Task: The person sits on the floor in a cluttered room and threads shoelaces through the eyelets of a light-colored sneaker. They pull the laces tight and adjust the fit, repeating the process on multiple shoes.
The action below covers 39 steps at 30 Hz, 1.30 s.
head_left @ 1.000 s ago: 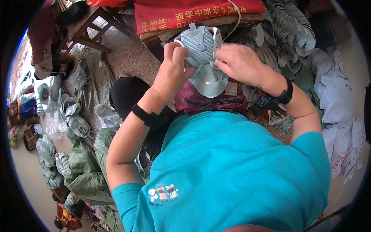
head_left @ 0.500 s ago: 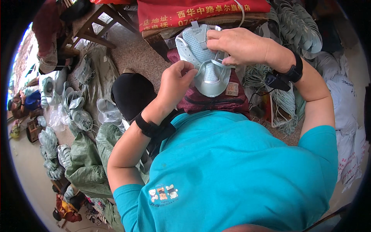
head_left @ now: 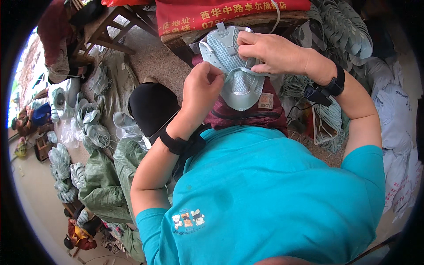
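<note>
1. Pale mint mesh makes up the sneaker upper (head_left: 242,98), which in the head view lies toe toward the wearer, on the maroon cloth (head_left: 216,112) at the lap, just before the wooden counter (head_left: 176,41).
2. The left hand (head_left: 202,87) has thumb and forefinger drawn together in a pinch on the left edge of the sneaker upper, beside the lacing opening; its other fingers curl in toward the palm.
3. The right hand (head_left: 274,54) is half curled over the right edge of the sneaker upper, close to the tongue (head_left: 226,43). Its fingertips are partly hidden, so whether they grip anything I cannot tell.
4. A raised pale band crosses the sneaker upper between the two hands.
5. Writing: the red cloth (head_left: 190,14) draped over the counter carries rows of yellow characters and numerals. A small tan patch (head_left: 266,100) with lettering sits on the maroon cloth.
6. The teal T-shirt (head_left: 278,185) has a printed row of three cartoon bears (head_left: 188,220) above small dark lettering.
7. At the right, white sacks (head_left: 391,117) bear red print, too small to make out.
</note>
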Motion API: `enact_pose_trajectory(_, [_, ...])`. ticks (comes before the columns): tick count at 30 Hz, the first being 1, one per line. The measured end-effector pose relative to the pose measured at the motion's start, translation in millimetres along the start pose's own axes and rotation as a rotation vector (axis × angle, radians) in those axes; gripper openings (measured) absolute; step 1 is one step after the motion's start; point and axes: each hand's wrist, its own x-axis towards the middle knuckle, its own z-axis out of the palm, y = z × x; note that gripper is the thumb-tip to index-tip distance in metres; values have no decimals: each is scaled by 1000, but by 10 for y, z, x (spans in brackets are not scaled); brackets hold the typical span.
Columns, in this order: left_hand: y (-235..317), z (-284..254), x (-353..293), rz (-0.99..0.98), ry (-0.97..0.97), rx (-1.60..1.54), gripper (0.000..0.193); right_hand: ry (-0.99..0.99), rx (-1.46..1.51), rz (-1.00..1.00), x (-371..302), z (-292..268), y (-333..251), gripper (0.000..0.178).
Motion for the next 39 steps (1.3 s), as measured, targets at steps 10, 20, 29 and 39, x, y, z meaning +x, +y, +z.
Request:
enact_pose_trajectory(10, [282,58,88,269,-71,366,31,-39,-36,-53,4,9,70,36])
enact_pose_trajectory(20, [285,-318,332,548,-268,605,37,-71,-148,-39,59,19,26,43])
enact_pose_trajectory(29, [227,-314,348,464,-359,630,18,-72,-199,-41,88,9,-8,44])
enact_pose_trajectory(39, [209,-241,452,248,-337,490,19,-103,-161,-43,162,-2,39,40])
